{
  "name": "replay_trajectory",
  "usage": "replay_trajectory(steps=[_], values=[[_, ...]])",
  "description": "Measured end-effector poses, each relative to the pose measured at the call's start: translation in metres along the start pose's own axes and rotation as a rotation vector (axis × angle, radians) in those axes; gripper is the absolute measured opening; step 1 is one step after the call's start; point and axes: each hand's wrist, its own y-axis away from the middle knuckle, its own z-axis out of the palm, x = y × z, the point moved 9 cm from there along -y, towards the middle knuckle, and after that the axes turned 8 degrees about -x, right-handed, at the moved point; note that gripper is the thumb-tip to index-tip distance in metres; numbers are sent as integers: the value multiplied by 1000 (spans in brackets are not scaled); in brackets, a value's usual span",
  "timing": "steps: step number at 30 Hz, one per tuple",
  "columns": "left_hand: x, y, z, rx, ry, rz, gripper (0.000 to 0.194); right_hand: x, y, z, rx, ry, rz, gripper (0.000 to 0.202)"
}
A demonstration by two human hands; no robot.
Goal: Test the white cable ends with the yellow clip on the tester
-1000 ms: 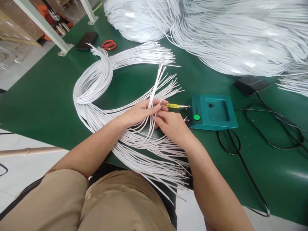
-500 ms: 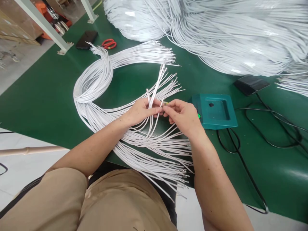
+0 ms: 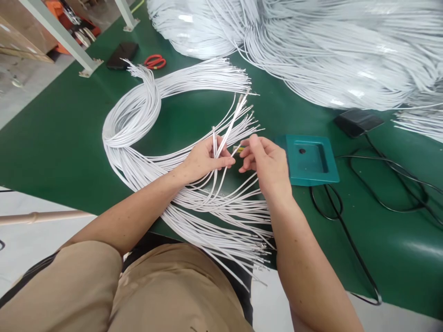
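My left hand point(image 3: 211, 159) is closed around several white wires point(image 3: 232, 123), pinching them between thumb and fingers. Their metal-tipped ends stick up and to the right. Just right of it, my right hand point(image 3: 265, 159) is held with loosely curled fingers apart, and I see no wire gripped in them. A small yellow piece point(image 3: 238, 149) shows between the two hands, by the right fingertips; whether it is touched I cannot tell. Under both hands spreads a large looped bundle of white wires point(image 3: 134, 170), its loose ends fanning to the right.
A teal tray-like device point(image 3: 332, 157) with a sunken top stands right of my right hand. Black cables point(image 3: 356, 244) and a black box point(image 3: 358, 122) lie beyond it. Red-handled scissors point(image 3: 154, 62), a dark flat case point(image 3: 122, 55) and a huge wire heap point(image 3: 328, 50) occupy the back of the green table point(image 3: 51, 138).
My right hand has come away from the left fingertips to the right, and its fingers have opened. The wires in my left hand have tilted slightly to the right.
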Motion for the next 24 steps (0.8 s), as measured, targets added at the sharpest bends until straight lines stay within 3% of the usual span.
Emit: replay_trajectory(steps=[3,6,11,16,24], values=[[1,0,-1,5,0,10,43,6,2,9,-87,126,108,32],[2,-1,-1,-1,-16,18,42,4,1,14,-136,172,77,18],[1,-1,1,-20,-13,18,43,-8,0,-2,25,63,-105,15],[0,0,-1,-1,-16,41,43,6,1,8,-59,77,82,35],[-3,1,-1,-5,-64,16,41,9,0,15,-126,-100,73,14]])
